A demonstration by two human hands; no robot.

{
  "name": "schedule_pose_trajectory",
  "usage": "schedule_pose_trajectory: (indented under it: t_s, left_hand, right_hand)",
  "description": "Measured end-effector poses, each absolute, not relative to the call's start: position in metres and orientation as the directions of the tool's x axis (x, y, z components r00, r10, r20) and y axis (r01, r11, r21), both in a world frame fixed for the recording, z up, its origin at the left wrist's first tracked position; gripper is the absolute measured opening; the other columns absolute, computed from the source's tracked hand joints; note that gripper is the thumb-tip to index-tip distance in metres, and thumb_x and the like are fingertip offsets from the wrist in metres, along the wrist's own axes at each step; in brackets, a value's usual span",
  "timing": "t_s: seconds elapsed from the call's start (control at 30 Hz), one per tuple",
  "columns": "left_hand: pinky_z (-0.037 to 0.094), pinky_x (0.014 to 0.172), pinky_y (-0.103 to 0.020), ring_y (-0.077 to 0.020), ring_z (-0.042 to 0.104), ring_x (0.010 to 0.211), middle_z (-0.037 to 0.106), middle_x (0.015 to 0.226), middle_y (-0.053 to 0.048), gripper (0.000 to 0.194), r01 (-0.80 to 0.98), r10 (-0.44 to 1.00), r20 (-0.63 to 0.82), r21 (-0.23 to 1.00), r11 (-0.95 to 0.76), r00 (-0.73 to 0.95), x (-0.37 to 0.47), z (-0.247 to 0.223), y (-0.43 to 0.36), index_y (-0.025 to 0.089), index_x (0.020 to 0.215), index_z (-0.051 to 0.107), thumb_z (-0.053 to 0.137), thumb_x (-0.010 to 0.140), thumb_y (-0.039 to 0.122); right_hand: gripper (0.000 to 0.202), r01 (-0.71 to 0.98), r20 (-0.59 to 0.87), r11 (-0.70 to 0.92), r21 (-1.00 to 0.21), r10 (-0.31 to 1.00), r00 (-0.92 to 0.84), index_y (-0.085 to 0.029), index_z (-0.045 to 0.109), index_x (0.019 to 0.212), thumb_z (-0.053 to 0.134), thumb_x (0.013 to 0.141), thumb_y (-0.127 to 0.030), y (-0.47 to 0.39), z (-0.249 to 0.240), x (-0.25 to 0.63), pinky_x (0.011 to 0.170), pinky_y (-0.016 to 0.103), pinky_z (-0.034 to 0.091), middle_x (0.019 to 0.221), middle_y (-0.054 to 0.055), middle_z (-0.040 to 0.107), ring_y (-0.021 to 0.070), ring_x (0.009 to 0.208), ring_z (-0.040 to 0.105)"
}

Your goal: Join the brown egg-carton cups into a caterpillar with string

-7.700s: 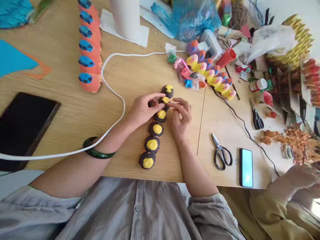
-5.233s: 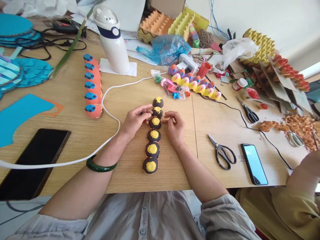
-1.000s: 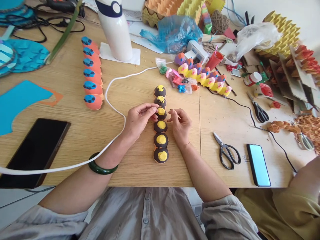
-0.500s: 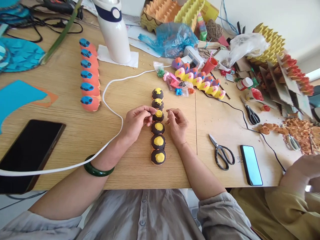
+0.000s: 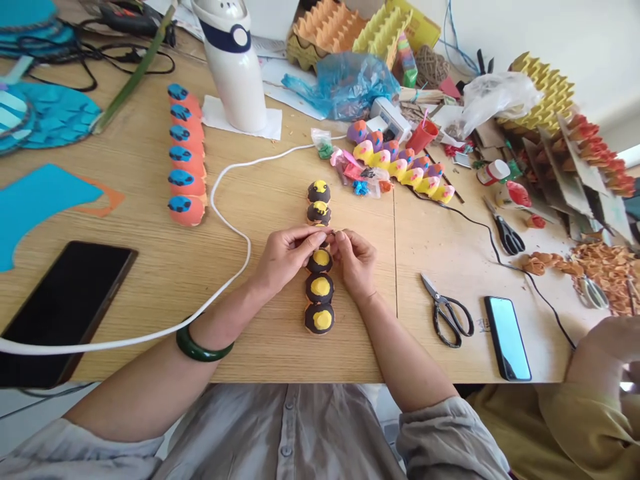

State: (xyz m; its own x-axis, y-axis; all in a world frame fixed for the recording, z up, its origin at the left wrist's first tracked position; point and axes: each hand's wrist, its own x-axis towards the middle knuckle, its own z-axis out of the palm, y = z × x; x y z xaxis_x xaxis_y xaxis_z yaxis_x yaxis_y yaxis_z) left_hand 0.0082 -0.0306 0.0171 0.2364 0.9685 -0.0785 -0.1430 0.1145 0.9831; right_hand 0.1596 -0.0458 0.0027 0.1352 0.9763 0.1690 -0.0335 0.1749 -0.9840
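Note:
A row of egg-carton cups with dark tops and yellow clay patches lies on the table, running away from me. The two farthest cups carry small dark marks on their yellow patches. Above the third cup, my left hand pinches thumb and forefinger together. Facing it from the right, my right hand is closed in a pinch too, and the fingertips of both meet. A tiny dark bit shows between them, too small to name. The third cup is mostly hidden behind my fingers.
An orange egg-carton strip with blue tops lies left, past a white cable. Scissors and a lit phone lie right; a dark phone lies left. A co-worker's arm rests at the right edge.
My hands were apart on either side of the third cup. They have come together above it, fingertips meeting. The whole view has shifted slightly.

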Motion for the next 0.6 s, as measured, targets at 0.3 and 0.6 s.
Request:
schedule_pose_trajectory:
  t_s: [0.3, 0.6]
  left_hand:
    - [0.036, 0.05, -0.021, -0.007, 0.044, 0.056, 0.063, 0.071, 0.0, 0.033, -0.187, 0.983, -0.049, 0.979, 0.082, 0.176, 0.0079, 0.0215, -0.0314, 0.022, 0.108, 0.085, 0.078, 0.086, 0.046]
    - [0.053, 0.076, -0.027, -0.0167, 0.067, 0.084, 0.079, 0.09, -0.004, 0.021, -0.048, 0.986, 0.049, 0.998, -0.042, 0.159, 0.0085, 0.025, -0.0322, 0.021, 0.094, 0.085, 0.08, 0.084, 0.039]
  right_hand:
    - [0.048, -0.05, 0.1, 0.106, -0.993, 0.988, 0.116, -0.021, 0.071, 0.076, 0.067, 0.089, -0.066, -0.0466, 0.0016, 0.1588, 0.048, 0.024, 0.038, 0.062, -0.004, 0.057, 0.0078, 0.05, 0.043]
    - [0.051, 0.019, 0.141, 0.14, -0.99, 0.989, 0.046, -0.02, 0.059, 0.065, 0.062, 0.095, -0.062, -0.0477, 0.0063, 0.1588, 0.06, 0.026, 0.044, 0.062, -0.003, 0.054, 0.0097, 0.059, 0.048]
